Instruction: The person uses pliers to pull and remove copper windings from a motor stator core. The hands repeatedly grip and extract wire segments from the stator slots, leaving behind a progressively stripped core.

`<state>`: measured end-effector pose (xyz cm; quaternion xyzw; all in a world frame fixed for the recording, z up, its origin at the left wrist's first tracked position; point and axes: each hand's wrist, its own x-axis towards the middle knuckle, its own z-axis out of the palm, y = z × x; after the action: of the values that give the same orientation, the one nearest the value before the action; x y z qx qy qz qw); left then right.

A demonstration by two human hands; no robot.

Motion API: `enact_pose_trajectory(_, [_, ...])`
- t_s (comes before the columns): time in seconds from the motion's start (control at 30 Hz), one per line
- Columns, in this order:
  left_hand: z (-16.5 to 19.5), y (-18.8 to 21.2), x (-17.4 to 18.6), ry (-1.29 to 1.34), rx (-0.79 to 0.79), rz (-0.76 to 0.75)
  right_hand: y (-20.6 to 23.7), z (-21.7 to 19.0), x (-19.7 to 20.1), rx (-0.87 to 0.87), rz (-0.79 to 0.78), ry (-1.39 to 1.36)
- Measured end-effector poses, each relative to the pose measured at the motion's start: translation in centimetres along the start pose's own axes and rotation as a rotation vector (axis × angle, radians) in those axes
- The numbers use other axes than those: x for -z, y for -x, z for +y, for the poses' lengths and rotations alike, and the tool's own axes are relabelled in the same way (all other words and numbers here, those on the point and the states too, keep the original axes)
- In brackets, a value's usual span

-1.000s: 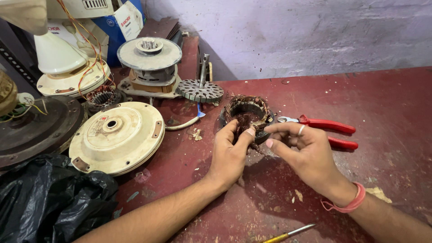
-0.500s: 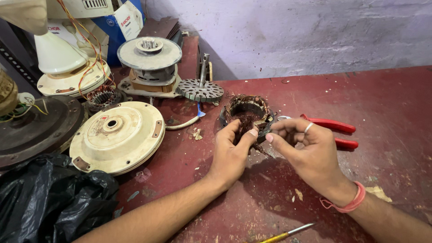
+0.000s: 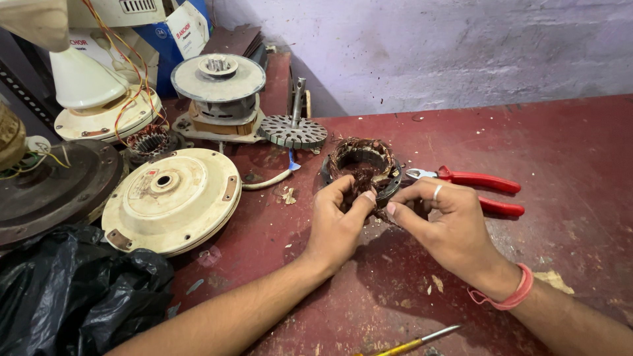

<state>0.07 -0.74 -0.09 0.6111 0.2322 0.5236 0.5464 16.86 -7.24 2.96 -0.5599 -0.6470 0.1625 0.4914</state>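
A round motor stator [image 3: 361, 161] with brown copper winding lies on the red table [image 3: 541, 145]. My left hand [image 3: 336, 224] pinches the loose tangled copper wire at the stator's near rim, thumb and fingers closed on it. My right hand [image 3: 448, 224], with a ring on one finger and a pink band at the wrist, grips the same rim and wire from the right. Both hands touch the stator's front edge. Red-handled pliers [image 3: 475, 188] lie just behind my right hand.
A cream fan motor cover [image 3: 173, 198] lies left of the stator, with a toothed rotor disc [image 3: 293, 130] and more fan motors [image 3: 221, 92] behind. A black plastic bag [image 3: 72, 290] sits at lower left. A yellow-handled screwdriver [image 3: 412, 343] lies at the near edge.
My hands have shifted slightly nearer each other at the stator's front rim, and the fingers have closed more tightly on the copper wire. The stator has stayed in place.
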Motion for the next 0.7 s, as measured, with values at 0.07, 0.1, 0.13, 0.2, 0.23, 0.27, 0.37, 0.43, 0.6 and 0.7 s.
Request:
enact_pose_trajectory(0.07, [0.0, 0.0, 0.0, 0.010, 0.012, -0.002, -0.1, -0.4, 0.1, 0.153, 0.061, 0.023])
enact_pose_trajectory(0.1, [0.0, -0.1, 0.0, 0.017, 0.015, -0.003, -0.2, -0.6, 0.2, 0.231, 0.091, 0.035])
enact_pose_trajectory(0.13, [0.0, -0.1, 0.1, 0.015, 0.018, -0.004, -0.4, -0.9, 0.4, 0.376, 0.121, 0.133])
enact_pose_trajectory(0.2, [0.0, -0.1, 0.1, 0.014, 0.027, -0.008, -0.7, -1.4, 1.2, 0.663, 0.177, 0.330])
enact_pose_trajectory(0.23, [0.0, -0.1, 0.2, 0.025, 0.036, -0.008, -0.8, -1.7, 1.3, 0.698, 0.152, 0.381])
enact_pose_trajectory(0.27, [0.0, -0.1, 0.2, 0.035, 0.044, -0.009, -0.8, -1.9, 1.4, 0.732, 0.128, 0.433])
enact_pose_trajectory(0.37, [-0.2, -0.1, 0.2, 0.066, 0.024, -0.020, -1.0, -2.4, 1.4, 0.733, 0.071, 0.533])
enact_pose_trajectory(0.43, [-0.4, -0.1, 0.2, 0.092, 0.017, -0.025, -1.1, -2.6, 1.5, 0.724, 0.056, 0.559])
enact_pose_trajectory(0.6, [-0.7, -0.2, 0.3, 0.067, 0.033, -0.009, -1.2, -2.6, 1.6, 0.746, 0.047, 0.586])
enact_pose_trajectory(0.7, [-0.5, -0.1, 0.4, -0.023, -0.016, -0.056, -1.4, -2.7, 1.9, 0.755, 0.046, 0.594])
